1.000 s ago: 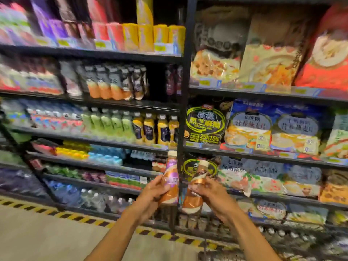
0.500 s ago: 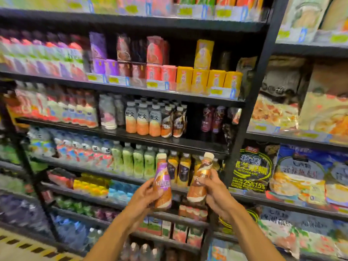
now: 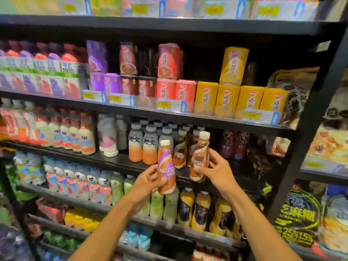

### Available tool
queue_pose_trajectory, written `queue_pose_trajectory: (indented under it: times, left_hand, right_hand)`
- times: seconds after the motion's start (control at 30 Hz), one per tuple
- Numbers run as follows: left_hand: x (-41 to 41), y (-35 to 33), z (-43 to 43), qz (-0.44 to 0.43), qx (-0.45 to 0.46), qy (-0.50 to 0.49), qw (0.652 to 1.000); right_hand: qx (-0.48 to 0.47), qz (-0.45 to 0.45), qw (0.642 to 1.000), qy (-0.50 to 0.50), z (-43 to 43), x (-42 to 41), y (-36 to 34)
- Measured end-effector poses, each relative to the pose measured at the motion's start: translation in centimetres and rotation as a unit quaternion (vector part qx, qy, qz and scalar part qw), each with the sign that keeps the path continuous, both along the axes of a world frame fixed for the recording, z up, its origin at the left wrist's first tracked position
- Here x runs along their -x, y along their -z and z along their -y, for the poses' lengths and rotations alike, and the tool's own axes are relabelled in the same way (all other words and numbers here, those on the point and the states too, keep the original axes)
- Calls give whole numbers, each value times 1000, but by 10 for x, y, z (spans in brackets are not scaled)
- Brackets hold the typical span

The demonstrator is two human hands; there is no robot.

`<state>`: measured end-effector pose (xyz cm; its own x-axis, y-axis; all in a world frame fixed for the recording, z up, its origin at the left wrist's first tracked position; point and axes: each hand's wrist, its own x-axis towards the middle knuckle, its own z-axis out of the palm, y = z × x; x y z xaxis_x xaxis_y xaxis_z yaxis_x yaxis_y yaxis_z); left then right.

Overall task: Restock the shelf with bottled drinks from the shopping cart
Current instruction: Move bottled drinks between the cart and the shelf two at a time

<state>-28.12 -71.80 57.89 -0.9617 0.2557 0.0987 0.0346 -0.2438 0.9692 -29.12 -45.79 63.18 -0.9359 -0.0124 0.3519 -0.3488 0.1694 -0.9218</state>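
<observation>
The left hand (image 3: 148,183) is closed around the lower half of a purple-and-orange Nescafe bottle (image 3: 166,167), with the thumb on the front of the label, and it holds the bottle upright. The right hand (image 3: 216,169) grips a brown Nescafe bottle (image 3: 200,157) from its right side, the fingers wrapped on the label, and this bottle leans a little to the right. Both bottles are raised in front of the black shelf (image 3: 120,161), at the level where drinks stand. Just behind them on that shelf are similar brown coffee bottles (image 3: 180,147), and to their left stand grey-capped bottles with orange bottoms (image 3: 143,146). To the right of the brown bottle the shelf looks dark, with some dark red bottles (image 3: 234,146) further back.
</observation>
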Motion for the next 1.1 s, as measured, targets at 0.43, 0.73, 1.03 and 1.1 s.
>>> queue_pose_trajectory:
  times: [0.43, 0.73, 1.03, 1.1]
  left_hand:
    - [66, -9, 23, -53, 24, 69, 996]
    - [66, -5, 22, -37, 30, 93, 995]
    - [53, -2, 17, -26, 27, 102, 994]
    - [53, -1, 13, -17, 24, 104, 994]
  right_hand:
    - [-103, -8, 982, 157, 27, 61, 39]
    - [-121, 25, 970, 209, 23, 72, 37]
    - [-110, 17, 960, 256, 30, 59, 34]
    - [-20, -32, 975, 221, 35, 33, 36]
